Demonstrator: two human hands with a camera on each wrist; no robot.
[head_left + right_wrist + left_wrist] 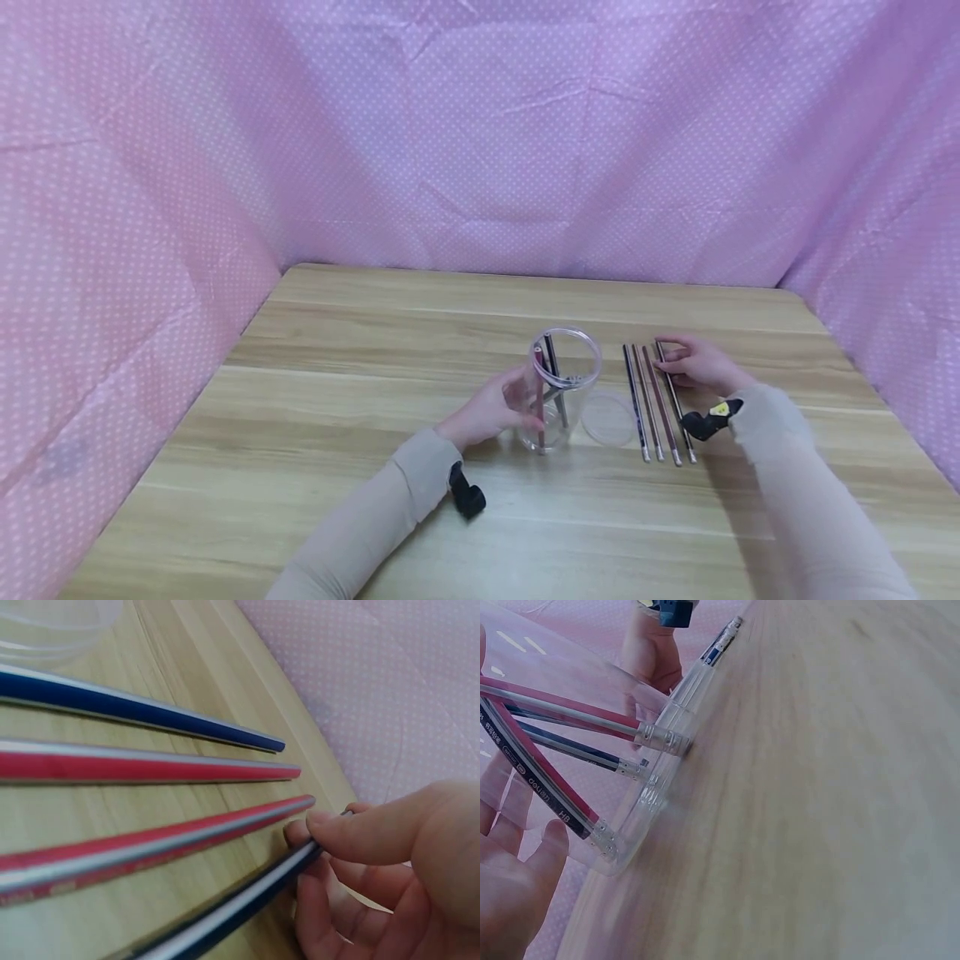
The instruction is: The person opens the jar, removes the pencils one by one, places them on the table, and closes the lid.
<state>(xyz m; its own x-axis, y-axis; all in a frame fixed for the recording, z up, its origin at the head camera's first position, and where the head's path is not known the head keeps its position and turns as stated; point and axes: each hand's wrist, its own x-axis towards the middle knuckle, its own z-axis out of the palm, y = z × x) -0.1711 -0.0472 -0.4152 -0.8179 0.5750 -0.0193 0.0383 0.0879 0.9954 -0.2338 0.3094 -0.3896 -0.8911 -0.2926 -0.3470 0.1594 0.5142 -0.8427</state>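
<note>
My left hand (491, 412) grips a clear plastic jar (576, 383) round its side, its thumb toward me. Several red and dark blue striped pencils (562, 705) lean inside the jar, eraser ends at its bottom. To the right, my right hand (699, 365) pinches the far end of a dark blue and silver pencil (240, 900) between thumb and fingers. That pencil is the rightmost of a row on the table. Beside it lie two red pencils (172, 832) and another blue pencil (150, 709), roughly parallel, erasers toward me.
A clear round lid (609, 419) lies flat between the jar and the pencil row. The wooden table (337, 375) has its far edge against a pink dotted curtain (480, 142), which also hangs at both sides. Each wrist wears a small black camera (468, 497).
</note>
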